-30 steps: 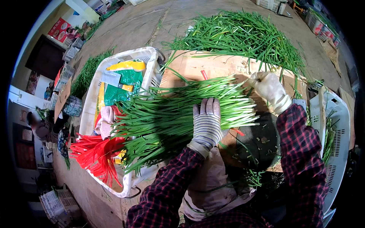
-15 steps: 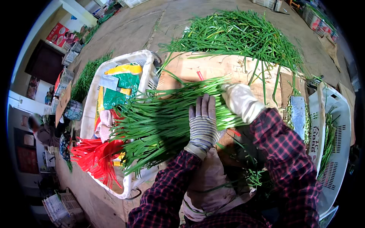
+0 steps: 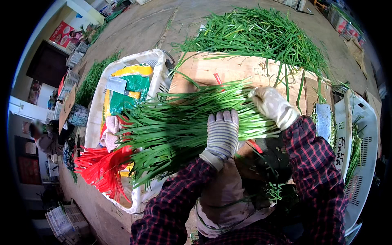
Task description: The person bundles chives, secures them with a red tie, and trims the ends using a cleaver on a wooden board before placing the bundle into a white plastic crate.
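A thick bunch of garlic chives (image 3: pixel 175 122) lies across the wooden board (image 3: pixel 241 67), with green leaves to the left and pale stem ends to the right. My left hand (image 3: pixel 222 134), in a striped glove, presses on the middle of the bunch, its fingers bent over the stalks. At the pale stem ends is my right hand (image 3: pixel 273 106), in a whitish glove with curled fingers; whatever is between them is hidden. A red strip (image 3: pixel 255 146) shows under the stems, and another red strip (image 3: pixel 218 78) lies farther back on the board.
On the left, a white plastic basket (image 3: pixel 97 118) holds green-and-yellow packaging, a cleaver (image 3: pixel 116 85) and red ties (image 3: pixel 104 169). Loose chives (image 3: pixel 257 36) are heaped behind the board. A metal blade (image 3: pixel 323 122) and a white crate (image 3: pixel 363 163) are at the right.
My right hand has moved right, away from my left, and its fingers have curled. The left hand's fingers have bent from flat, and more pale stem shows between the hands.
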A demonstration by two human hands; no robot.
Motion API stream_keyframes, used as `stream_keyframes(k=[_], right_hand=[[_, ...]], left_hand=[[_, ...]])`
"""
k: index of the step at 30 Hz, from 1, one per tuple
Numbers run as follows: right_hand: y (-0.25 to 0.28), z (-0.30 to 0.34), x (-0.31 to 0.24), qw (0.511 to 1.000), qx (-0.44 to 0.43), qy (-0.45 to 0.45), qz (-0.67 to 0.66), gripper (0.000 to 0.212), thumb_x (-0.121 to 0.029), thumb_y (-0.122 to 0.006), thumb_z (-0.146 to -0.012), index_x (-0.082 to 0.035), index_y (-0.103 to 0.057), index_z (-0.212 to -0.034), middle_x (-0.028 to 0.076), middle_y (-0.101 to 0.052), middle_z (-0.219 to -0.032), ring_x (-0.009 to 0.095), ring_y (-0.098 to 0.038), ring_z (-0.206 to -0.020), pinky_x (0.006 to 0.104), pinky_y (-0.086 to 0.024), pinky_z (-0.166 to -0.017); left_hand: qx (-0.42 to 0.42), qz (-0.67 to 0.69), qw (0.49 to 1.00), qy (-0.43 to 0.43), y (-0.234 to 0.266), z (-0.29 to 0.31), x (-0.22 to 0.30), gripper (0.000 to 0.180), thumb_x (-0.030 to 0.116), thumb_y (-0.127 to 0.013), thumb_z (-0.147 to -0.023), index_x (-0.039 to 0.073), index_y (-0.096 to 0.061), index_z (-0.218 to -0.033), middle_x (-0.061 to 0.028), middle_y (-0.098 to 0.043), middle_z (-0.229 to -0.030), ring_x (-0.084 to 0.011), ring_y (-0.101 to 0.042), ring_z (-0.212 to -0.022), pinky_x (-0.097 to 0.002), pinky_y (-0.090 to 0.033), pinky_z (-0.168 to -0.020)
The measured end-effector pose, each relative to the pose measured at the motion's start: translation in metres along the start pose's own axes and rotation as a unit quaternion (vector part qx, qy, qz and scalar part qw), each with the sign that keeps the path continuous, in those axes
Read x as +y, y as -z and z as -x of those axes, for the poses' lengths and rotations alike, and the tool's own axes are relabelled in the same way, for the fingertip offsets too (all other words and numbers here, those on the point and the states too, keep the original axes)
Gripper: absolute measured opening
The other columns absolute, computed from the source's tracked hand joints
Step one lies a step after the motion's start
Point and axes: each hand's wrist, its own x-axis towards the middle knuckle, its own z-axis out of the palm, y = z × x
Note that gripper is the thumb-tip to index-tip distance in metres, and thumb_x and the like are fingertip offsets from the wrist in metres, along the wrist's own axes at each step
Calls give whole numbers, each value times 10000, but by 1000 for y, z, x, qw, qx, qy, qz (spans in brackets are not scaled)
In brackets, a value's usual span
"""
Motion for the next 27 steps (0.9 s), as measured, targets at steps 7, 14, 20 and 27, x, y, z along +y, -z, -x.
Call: stream_keyframes(k=[7,14,20,27], right_hand=[[-4,-28,12,992,-88,-29,90,213,-43,-575,-762,-56,-692,-940,203,-674,-837,364,-653,-820,404,-525,-742],[-27,0,5,979,-119,28,161,287,10,-535,-708,-30,-667,-959,176,-641,-837,353,-623,-842,427,-488,-767],[-16,-24,-7,972,-98,86,196,277,-48,-519,-779,-80,-679,-1002,159,-646,-806,345,-635,-783,431,-499,-705],[-51,-63,38,991,-22,-85,100,374,-42,-584,-691,-63,-655,-1058,228,-663,-964,370,-646,-881,425,-511,-764]], left_hand=[[9,-1,1000,-8,-3,5,7,906,543,-754,-599,-7,-484,-1266,-122,-538,-1091,-283,-529,-1024,-464,-413,-903],[62,19,998,-2,-7,5,8,924,532,-745,-616,2,-453,-1315,-139,-493,-1227,-301,-489,-1126,-472,-393,-936],[14,-7,1000,15,-1,0,0,946,563,-734,-615,12,-449,-1329,-127,-489,-1306,-288,-471,-1206,-498,-400,-932],[1,-12,1000,5,-7,-20,13,1014,594,-710,-629,15,-373,-1390,-138,-475,-1335,-284,-493,-1178,-470,-385,-938]])
